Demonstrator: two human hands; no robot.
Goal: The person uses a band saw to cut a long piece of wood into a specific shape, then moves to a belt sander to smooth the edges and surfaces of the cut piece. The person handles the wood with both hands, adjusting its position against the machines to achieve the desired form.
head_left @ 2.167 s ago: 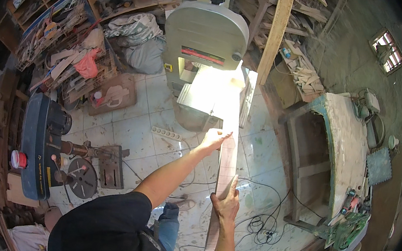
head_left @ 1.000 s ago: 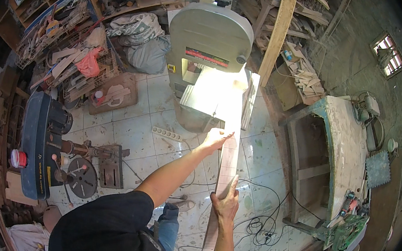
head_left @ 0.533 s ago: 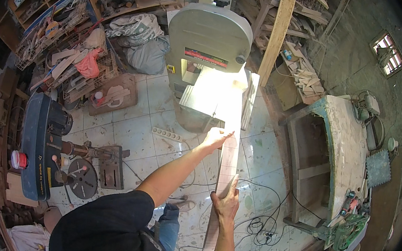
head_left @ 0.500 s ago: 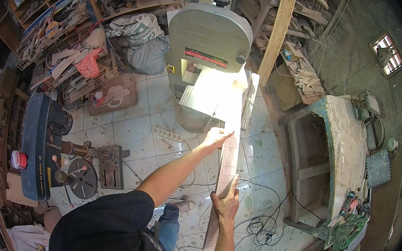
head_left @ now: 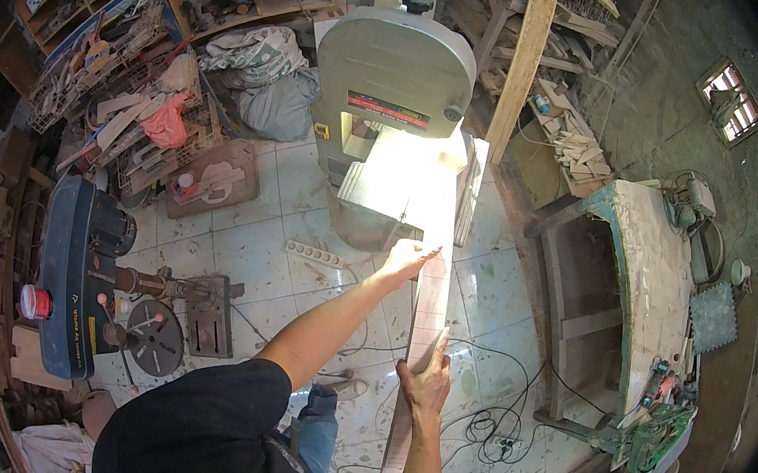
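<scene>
A long pale board (head_left: 430, 303) with cross lines marked on it runs from near my body onto the brightly lit table (head_left: 374, 194) of a grey band saw (head_left: 389, 65). My left hand (head_left: 411, 259) grips the board close to the front edge of that table, fingers closed on it. Lower down, my right hand (head_left: 424, 372) holds the board, thumb at its left side and fingers along the right. Glare hides the far end of the board and the blade area.
A blue drill press (head_left: 76, 272) stands at left, a white power strip (head_left: 312, 252) and black cables (head_left: 496, 437) lie on the tiled floor (head_left: 300, 190). A worn wooden bench (head_left: 653, 296) with tools is at right. Cluttered baskets, sacks and an upright timber (head_left: 520, 66) surround the saw.
Since the earliest frame the saw appears slightly further right in view and the board's near end slightly further left. Both hands keep their grip, with little other visible change.
</scene>
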